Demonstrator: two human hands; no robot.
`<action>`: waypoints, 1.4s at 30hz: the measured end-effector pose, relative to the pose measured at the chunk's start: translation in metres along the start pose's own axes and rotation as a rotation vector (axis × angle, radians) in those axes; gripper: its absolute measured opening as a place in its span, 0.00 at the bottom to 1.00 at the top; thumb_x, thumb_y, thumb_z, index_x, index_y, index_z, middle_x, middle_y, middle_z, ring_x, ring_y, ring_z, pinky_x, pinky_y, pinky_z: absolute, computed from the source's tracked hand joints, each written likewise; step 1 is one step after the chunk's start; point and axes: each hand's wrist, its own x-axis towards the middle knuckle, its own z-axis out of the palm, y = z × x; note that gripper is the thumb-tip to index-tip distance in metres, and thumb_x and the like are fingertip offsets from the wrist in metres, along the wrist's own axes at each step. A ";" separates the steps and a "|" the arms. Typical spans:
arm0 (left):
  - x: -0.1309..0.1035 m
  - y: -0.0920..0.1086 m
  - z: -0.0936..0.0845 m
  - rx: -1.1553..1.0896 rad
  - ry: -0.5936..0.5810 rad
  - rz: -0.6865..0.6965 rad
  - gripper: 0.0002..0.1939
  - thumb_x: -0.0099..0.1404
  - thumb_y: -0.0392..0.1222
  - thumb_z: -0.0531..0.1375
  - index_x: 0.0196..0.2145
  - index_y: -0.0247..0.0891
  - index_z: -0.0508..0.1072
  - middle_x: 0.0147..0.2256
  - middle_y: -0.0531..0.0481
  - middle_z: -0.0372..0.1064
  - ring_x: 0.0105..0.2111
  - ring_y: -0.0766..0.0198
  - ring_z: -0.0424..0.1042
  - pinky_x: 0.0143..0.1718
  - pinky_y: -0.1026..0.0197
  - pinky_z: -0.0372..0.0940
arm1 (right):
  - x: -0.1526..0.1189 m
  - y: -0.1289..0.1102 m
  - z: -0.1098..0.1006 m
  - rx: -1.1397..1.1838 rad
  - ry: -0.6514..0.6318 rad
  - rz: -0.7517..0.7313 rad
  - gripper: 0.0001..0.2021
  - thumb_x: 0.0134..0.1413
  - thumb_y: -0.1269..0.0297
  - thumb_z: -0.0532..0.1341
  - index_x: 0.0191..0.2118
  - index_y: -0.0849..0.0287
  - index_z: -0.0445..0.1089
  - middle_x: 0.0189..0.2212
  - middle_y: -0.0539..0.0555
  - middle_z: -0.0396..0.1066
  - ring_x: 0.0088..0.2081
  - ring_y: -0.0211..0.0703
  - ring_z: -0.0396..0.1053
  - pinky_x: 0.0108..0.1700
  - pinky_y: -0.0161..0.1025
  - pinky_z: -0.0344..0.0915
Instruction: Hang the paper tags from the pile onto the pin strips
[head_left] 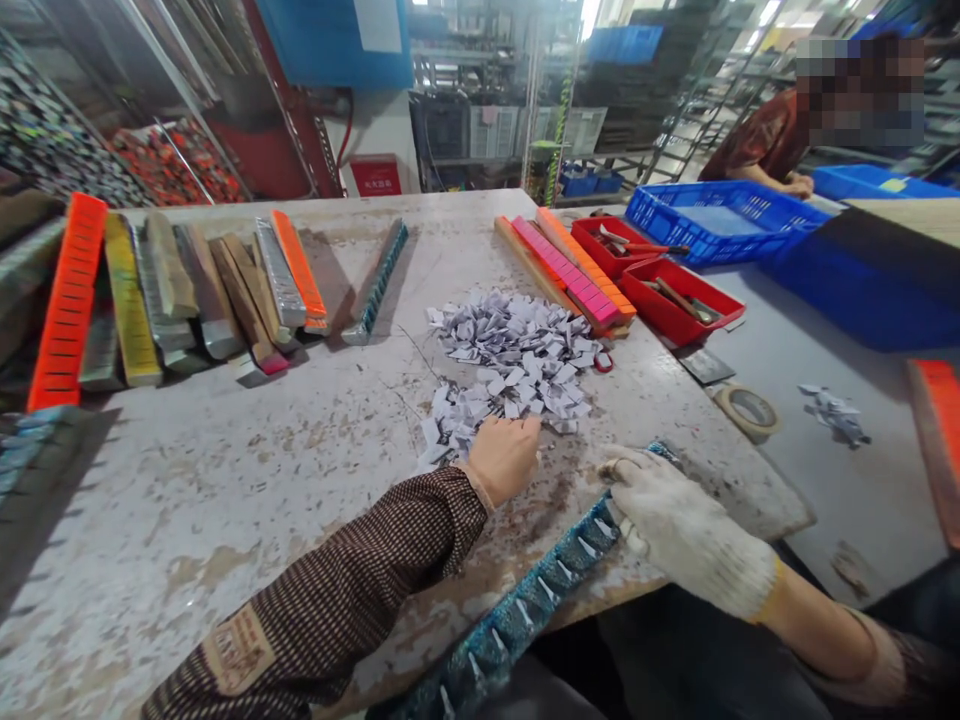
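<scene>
My left hand [508, 458], bare, has its fingers curled at the near edge of a heap of small white pieces [517, 335]. Whatever its fingertips may hold is hidden. In a white knit glove, my right hand [667, 520] grips the upper part of a long teal glittery bar [517, 618]. This bar slants from the table edge down toward my lap, with small white pointed pieces sticking out along it in a row. Its far end shows just past the glove.
Slotted bars in orange [69, 300], yellow [131, 300] and bare wood line the left; pink and orange bars [570, 270] lie behind the heap. Red tool trays [682, 300], a tape roll [746, 412] and a blue crate [720, 225] are at right. A person [780, 140] sits beyond.
</scene>
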 end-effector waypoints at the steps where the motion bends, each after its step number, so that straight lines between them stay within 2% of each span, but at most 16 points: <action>1: -0.003 0.001 0.000 -0.019 0.006 -0.010 0.08 0.69 0.38 0.57 0.45 0.34 0.70 0.41 0.38 0.78 0.45 0.47 0.78 0.48 0.48 0.67 | 0.000 0.002 0.002 0.025 -0.007 -0.006 0.10 0.56 0.77 0.55 0.36 0.61 0.73 0.46 0.65 0.75 0.57 0.61 0.71 0.59 0.61 0.71; 5: -0.019 0.008 -0.003 -0.108 0.035 -0.033 0.06 0.70 0.41 0.57 0.44 0.39 0.68 0.38 0.46 0.79 0.39 0.53 0.79 0.38 0.57 0.68 | -0.010 0.010 0.003 0.104 0.015 0.012 0.06 0.63 0.73 0.57 0.39 0.61 0.72 0.49 0.64 0.74 0.61 0.59 0.67 0.61 0.61 0.69; 8: -0.033 0.020 -0.005 -0.167 0.066 -0.011 0.05 0.69 0.42 0.59 0.41 0.41 0.68 0.34 0.51 0.78 0.35 0.58 0.78 0.36 0.61 0.67 | -0.015 0.009 -0.003 0.159 0.098 0.132 0.07 0.66 0.63 0.59 0.36 0.58 0.69 0.52 0.65 0.72 0.61 0.60 0.66 0.58 0.60 0.71; 12: -0.050 0.040 -0.004 -0.255 0.294 0.133 0.04 0.67 0.39 0.60 0.35 0.41 0.67 0.31 0.50 0.75 0.32 0.58 0.75 0.36 0.59 0.66 | -0.004 -0.015 -0.012 0.324 0.327 0.341 0.12 0.69 0.56 0.55 0.36 0.57 0.70 0.53 0.64 0.72 0.57 0.58 0.70 0.56 0.57 0.72; 15: -0.061 0.049 -0.006 -0.357 0.404 0.262 0.04 0.67 0.37 0.59 0.34 0.40 0.66 0.35 0.48 0.74 0.35 0.59 0.73 0.37 0.59 0.65 | 0.007 -0.038 -0.017 0.500 0.406 0.467 0.13 0.70 0.57 0.55 0.36 0.54 0.71 0.44 0.58 0.77 0.47 0.49 0.76 0.48 0.45 0.76; 17: -0.067 0.051 -0.010 -0.543 0.363 0.241 0.06 0.67 0.40 0.61 0.38 0.40 0.66 0.37 0.48 0.74 0.34 0.61 0.71 0.35 0.61 0.64 | 0.010 -0.047 -0.021 0.548 0.434 0.540 0.11 0.69 0.58 0.56 0.37 0.53 0.72 0.40 0.54 0.78 0.42 0.46 0.77 0.44 0.40 0.77; 20: -0.074 0.049 -0.017 -0.919 0.196 0.090 0.16 0.64 0.49 0.66 0.44 0.39 0.67 0.35 0.53 0.72 0.27 0.67 0.66 0.28 0.65 0.60 | 0.007 -0.050 -0.029 0.537 0.492 0.483 0.08 0.68 0.59 0.58 0.37 0.53 0.72 0.43 0.54 0.79 0.48 0.48 0.77 0.49 0.42 0.77; 22: -0.076 0.048 -0.020 -1.042 0.065 0.041 0.16 0.66 0.53 0.64 0.35 0.38 0.67 0.27 0.58 0.64 0.24 0.70 0.59 0.25 0.66 0.54 | 0.004 -0.051 -0.034 0.551 0.500 0.380 0.07 0.67 0.63 0.58 0.36 0.53 0.71 0.45 0.55 0.78 0.53 0.48 0.75 0.54 0.42 0.75; 25: -0.078 0.048 -0.020 -1.054 -0.077 0.118 0.23 0.69 0.52 0.61 0.23 0.38 0.58 0.21 0.60 0.49 0.23 0.70 0.50 0.24 0.66 0.47 | -0.001 -0.055 -0.039 0.605 0.496 0.323 0.08 0.68 0.65 0.57 0.35 0.52 0.70 0.46 0.55 0.77 0.53 0.47 0.76 0.52 0.40 0.76; 27: -0.081 0.050 -0.019 -1.018 -0.063 0.169 0.22 0.69 0.49 0.60 0.23 0.38 0.56 0.21 0.60 0.49 0.23 0.71 0.50 0.24 0.65 0.47 | -0.008 -0.058 -0.038 0.618 0.527 0.352 0.07 0.68 0.62 0.58 0.37 0.52 0.72 0.46 0.56 0.77 0.49 0.47 0.78 0.47 0.39 0.78; 29: -0.086 0.055 -0.019 -0.958 0.004 0.194 0.20 0.70 0.44 0.59 0.23 0.39 0.55 0.21 0.59 0.51 0.23 0.71 0.52 0.25 0.65 0.47 | -0.018 -0.062 -0.034 0.641 0.524 0.422 0.07 0.66 0.58 0.60 0.41 0.51 0.74 0.45 0.57 0.78 0.46 0.50 0.79 0.45 0.41 0.80; 32: -0.095 0.068 -0.025 -0.940 0.057 0.275 0.21 0.71 0.44 0.58 0.24 0.40 0.54 0.22 0.58 0.53 0.22 0.70 0.53 0.26 0.64 0.48 | -0.042 -0.068 -0.025 0.686 0.489 0.521 0.10 0.64 0.54 0.61 0.43 0.51 0.76 0.42 0.57 0.79 0.43 0.53 0.79 0.43 0.44 0.81; 35: -0.102 0.083 -0.034 -1.017 0.030 0.466 0.22 0.73 0.48 0.57 0.24 0.41 0.53 0.22 0.58 0.53 0.22 0.68 0.54 0.25 0.64 0.50 | -0.068 -0.073 -0.016 0.713 0.495 0.581 0.11 0.61 0.52 0.63 0.46 0.47 0.77 0.38 0.53 0.80 0.38 0.54 0.80 0.35 0.44 0.81; 38: -0.101 0.089 -0.037 -1.002 0.022 0.632 0.23 0.75 0.49 0.53 0.24 0.41 0.51 0.22 0.57 0.53 0.23 0.67 0.55 0.26 0.64 0.52 | -0.083 -0.078 -0.015 0.716 0.513 0.611 0.12 0.59 0.50 0.64 0.46 0.45 0.77 0.35 0.52 0.80 0.37 0.57 0.80 0.34 0.48 0.82; 40: -0.097 0.087 -0.032 -0.936 0.074 0.528 0.25 0.74 0.52 0.54 0.23 0.41 0.52 0.21 0.57 0.53 0.23 0.68 0.54 0.25 0.63 0.51 | -0.081 -0.082 -0.018 0.705 0.543 0.624 0.13 0.59 0.50 0.64 0.48 0.45 0.76 0.37 0.53 0.80 0.40 0.58 0.80 0.37 0.50 0.82; 42: -0.093 0.083 -0.026 -0.869 0.116 0.300 0.27 0.72 0.56 0.58 0.22 0.40 0.52 0.20 0.58 0.52 0.22 0.69 0.53 0.24 0.64 0.49 | -0.070 -0.086 -0.020 0.703 0.594 0.635 0.14 0.61 0.51 0.63 0.50 0.46 0.74 0.42 0.55 0.79 0.43 0.58 0.79 0.41 0.50 0.82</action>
